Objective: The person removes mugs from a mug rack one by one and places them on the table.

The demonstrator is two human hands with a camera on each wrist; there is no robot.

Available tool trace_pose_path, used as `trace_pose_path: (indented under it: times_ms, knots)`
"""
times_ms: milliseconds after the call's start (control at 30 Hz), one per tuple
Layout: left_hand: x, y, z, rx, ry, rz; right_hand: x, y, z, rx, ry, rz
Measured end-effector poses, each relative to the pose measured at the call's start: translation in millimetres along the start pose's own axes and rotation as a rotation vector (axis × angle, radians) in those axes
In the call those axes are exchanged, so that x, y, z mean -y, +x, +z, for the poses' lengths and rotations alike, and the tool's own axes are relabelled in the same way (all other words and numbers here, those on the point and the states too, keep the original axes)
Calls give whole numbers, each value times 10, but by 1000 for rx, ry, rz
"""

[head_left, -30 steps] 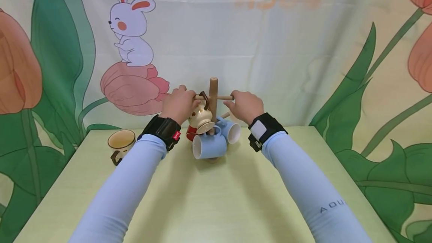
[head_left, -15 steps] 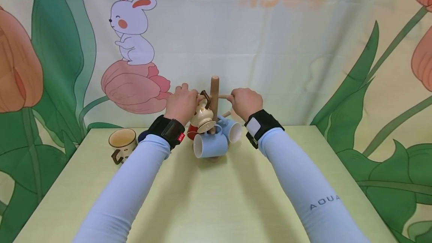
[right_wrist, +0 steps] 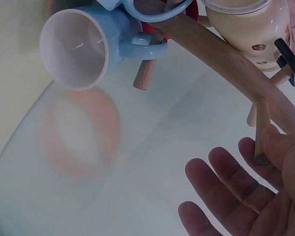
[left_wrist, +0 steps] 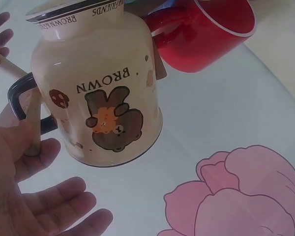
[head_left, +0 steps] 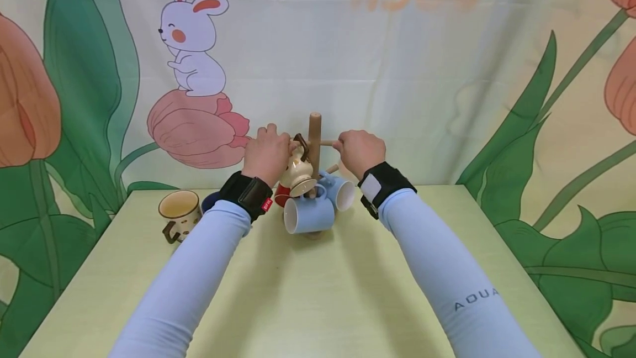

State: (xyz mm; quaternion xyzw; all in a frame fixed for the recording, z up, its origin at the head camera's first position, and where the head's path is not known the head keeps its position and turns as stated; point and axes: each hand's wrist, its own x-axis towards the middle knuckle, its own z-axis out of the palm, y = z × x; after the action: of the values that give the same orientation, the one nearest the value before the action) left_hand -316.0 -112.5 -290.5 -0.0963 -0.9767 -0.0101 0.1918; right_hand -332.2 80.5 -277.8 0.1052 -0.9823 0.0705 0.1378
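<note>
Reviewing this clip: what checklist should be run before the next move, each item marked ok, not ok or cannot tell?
1. Left grip pinches end of left peg: ok.
2. Right grip pinches end of right peg: ok.
3. Hanging cream mug hooked by its handle over left peg: ok.
4. One grip free: not ok, both pinch pegs.
5. Rack base flat on table: cannot tell, front blue mug hides most.

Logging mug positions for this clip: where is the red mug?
In the head view, the red mug is lower left on the wooden rack, partly hidden, just below the hanging cream mug.
</note>
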Motion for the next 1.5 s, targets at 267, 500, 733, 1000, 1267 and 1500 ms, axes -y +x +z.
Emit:
trace_pose_path:
  times_ms: [267,500,733,1000,1267,1500]
  knots:
    - [-33,-58,-9,14,44,9,-47,53,75,-2,7,-4]
    - [-71,-95,-8,-41,85,33,-99,105,91,-5,21,-27]
    - [-102,-106,9,-78,74,58,-105,150,86,5,22,-21]
    - [-138,-128,20,-120,119,71,-97,171,86,25,53,-27]
    - [-201,-154,-8,-107,172,86,-93,208,91,38,81,-32]
    - [-291,-154,-39,-93,206,106,-141,321,120,86,85,-26]
